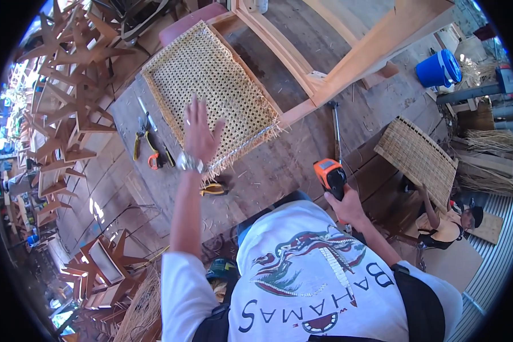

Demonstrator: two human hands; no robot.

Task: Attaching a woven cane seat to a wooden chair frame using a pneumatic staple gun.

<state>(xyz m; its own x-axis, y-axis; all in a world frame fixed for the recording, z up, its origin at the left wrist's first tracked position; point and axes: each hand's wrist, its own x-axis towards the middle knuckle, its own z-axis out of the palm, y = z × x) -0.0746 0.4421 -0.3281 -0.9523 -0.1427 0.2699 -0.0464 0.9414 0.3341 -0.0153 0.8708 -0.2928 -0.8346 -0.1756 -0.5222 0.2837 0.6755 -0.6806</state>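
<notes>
A woven cane panel (211, 74) with frayed edges lies across one end of a wooden frame (296, 111) on the workbench. My left hand (201, 131), fingers spread, is over the panel's near left part; whether the palm presses on it I cannot tell. My right hand (347, 206) is closed round the handle of an orange and black power tool (329, 175), held off to the right of the panel. Yellow-handled pliers (212, 190) lie below the panel's near corner. Left of the panel are pincers (138, 142), an orange tape measure (154, 160) and a slim, light-coloured tool (147, 114).
A long thin metal tool (336, 131) lies near the frame's corner. Farther right stand a blue bucket (439, 68) and another person (442, 225) holding a woven panel (417, 159). Star-shaped wooden pieces (74, 97) are stacked at left. A green cap (221, 269) shows beside my left sleeve.
</notes>
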